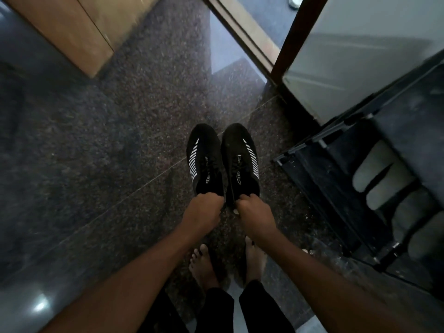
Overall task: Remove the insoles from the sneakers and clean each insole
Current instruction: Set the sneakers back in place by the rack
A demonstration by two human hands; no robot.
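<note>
Two black sneakers with white side stripes hang side by side, toes pointing away from me, over a dark speckled stone floor. My left hand (203, 211) is closed around the heel of the left sneaker (204, 157). The heel of the right sneaker (241, 157) is gripped in my right hand (254, 213). Both shoes are laced, and their openings are too dark for me to make out the insoles. My bare feet stand on the floor just below my hands.
A black shoe rack (374, 188) holding pale footwear stands at the right. Behind it is a grey door panel (360, 56) in a dark frame. A wooden cabinet (72, 27) fills the upper left. The polished floor (96, 140) spreads between them.
</note>
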